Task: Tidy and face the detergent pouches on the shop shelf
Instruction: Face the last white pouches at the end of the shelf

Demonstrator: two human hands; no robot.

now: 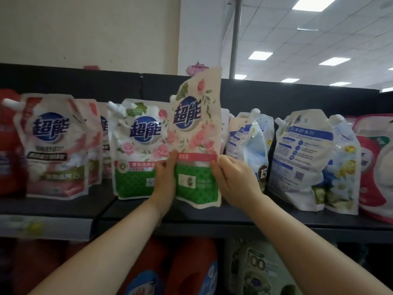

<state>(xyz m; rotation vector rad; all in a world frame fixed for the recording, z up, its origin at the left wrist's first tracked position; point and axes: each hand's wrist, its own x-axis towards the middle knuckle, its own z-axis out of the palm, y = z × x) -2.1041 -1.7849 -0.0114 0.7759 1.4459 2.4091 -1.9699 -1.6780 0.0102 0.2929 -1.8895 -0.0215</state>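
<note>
In the head view, at the centre of the frame, the left hand (164,179) and the right hand (234,177) grip the side edges of the rose-print pouch (195,133), which is upright at the front of the shelf (276,218); it looks soft, glossy and liquid-heavy, so low side holds seem safest.

**Person's arms and hands, head view**

1. Left hand (164,179): bare, with the back of the hand and the thumb showing. Outlines are slightly soft from blur.
2. Left forearm (110,248): bare along its whole visible length, down to the lower frame edge. A small darker smudge under the wrist is too blurred to identify.
3. Right hand (234,177): bare, with the back of the hand and the knuckles showing.
4. Right forearm (308,248): bare likewise, down to the lower right corner.
</note>
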